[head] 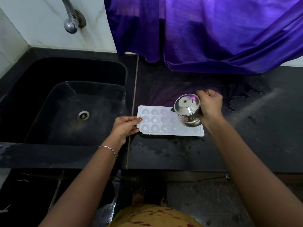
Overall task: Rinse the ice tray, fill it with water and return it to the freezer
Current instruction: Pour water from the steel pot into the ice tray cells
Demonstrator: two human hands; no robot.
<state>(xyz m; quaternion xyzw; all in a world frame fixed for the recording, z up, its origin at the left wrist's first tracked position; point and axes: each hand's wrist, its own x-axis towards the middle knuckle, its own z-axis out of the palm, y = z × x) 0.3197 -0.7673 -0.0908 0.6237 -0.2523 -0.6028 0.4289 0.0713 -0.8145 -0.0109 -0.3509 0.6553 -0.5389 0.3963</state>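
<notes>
The ice tray (155, 119) lies flat on the wet black counter (246, 136), just beside the sink (65, 104), which sits at nine o'clock of it. A tap (71, 22) is on the wall at about eleven o'clock and a purple cloth (205, 30) hangs at twelve to one. The left hand (126, 126) pinches the tray's nine o'clock end, thumb on the rim and fingers curled under the edge. The right hand (210, 104) is closed in a fist round the handle of a steel mug (188, 110). The mug is tipped steeply over the tray's three o'clock half with its base turned toward the camera. Its mouth is hidden, so no stream can be seen. This looks like the filling step. To do it well, pour a thin stream from low over the tray and walk the mug slowly toward nine o'clock, letting water run from one heart-shaped cup to the next rather than flooding the rim. The left hand should hold the tray level. Stopping just short of the brim should make the carry to the freezer less likely to slop.
</notes>
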